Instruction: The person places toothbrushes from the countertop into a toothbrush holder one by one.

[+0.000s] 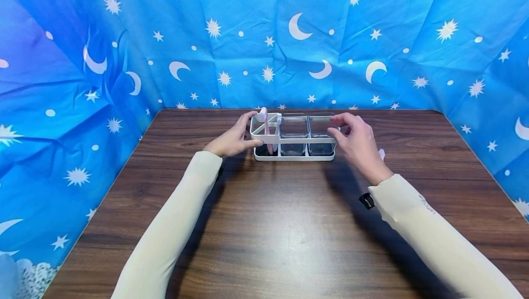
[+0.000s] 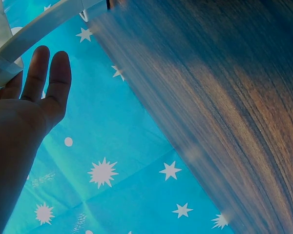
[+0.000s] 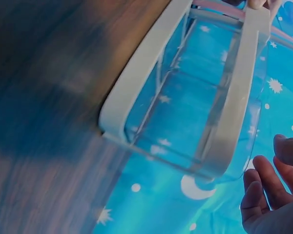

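A white toothbrush holder stands on the table, with two clear cups in its middle and right sections. Its left section is divided, and a pale pink toothbrush leans upright there. My left hand grips the holder's left end, thumb in front and fingers behind; two of its fingers extend past the frame in the left wrist view. At the right end, my right hand hovers by the rim of the right cup. Its bent fingers look just apart from the cup in the right wrist view.
The brown wood-grain table extends around the holder. Behind it hangs a blue cloth with white stars and moons. A small pale object lies beyond my right wrist, mostly hidden.
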`<state>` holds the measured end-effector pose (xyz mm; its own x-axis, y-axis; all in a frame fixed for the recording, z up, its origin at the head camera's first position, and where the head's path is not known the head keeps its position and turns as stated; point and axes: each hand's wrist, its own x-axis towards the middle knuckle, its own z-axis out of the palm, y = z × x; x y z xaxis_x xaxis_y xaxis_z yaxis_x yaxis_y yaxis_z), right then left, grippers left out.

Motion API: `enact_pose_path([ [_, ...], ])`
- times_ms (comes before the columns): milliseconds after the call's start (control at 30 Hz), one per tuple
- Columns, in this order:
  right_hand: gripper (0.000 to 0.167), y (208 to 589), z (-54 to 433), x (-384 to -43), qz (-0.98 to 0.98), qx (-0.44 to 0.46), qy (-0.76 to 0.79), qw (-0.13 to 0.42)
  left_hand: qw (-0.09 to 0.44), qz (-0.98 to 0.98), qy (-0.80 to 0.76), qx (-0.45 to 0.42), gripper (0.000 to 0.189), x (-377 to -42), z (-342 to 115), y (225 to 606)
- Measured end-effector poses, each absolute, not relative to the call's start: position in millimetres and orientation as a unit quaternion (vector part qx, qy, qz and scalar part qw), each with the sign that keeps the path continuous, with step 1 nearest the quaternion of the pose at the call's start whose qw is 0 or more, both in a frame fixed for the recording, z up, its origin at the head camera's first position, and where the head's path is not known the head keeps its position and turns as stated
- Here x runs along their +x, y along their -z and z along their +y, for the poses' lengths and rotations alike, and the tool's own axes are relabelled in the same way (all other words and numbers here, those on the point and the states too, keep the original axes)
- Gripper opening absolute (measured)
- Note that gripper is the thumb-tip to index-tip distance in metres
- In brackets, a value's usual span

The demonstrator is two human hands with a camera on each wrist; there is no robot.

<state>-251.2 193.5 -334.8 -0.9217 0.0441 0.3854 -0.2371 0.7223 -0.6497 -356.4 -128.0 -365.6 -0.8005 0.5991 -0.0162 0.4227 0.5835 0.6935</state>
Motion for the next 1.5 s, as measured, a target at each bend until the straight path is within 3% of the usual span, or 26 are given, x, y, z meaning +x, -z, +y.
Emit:
enact_pose_path([
  [533, 0.022, 342.8, 226.2, -231.8, -0.915, 0.021, -0.348, 0.202, 0.129, 0.88, -0.356, 0.289, 0.088, -353.7, -130.2, 364.8],
  [1500, 0.033, 364.0, 273.1, -212.9, -0.956, -0.075, -0.281, 0.05, 0.129, 0.877, -0.358, 0.294, 0.088, -354.2, -130.5, 365.9],
])
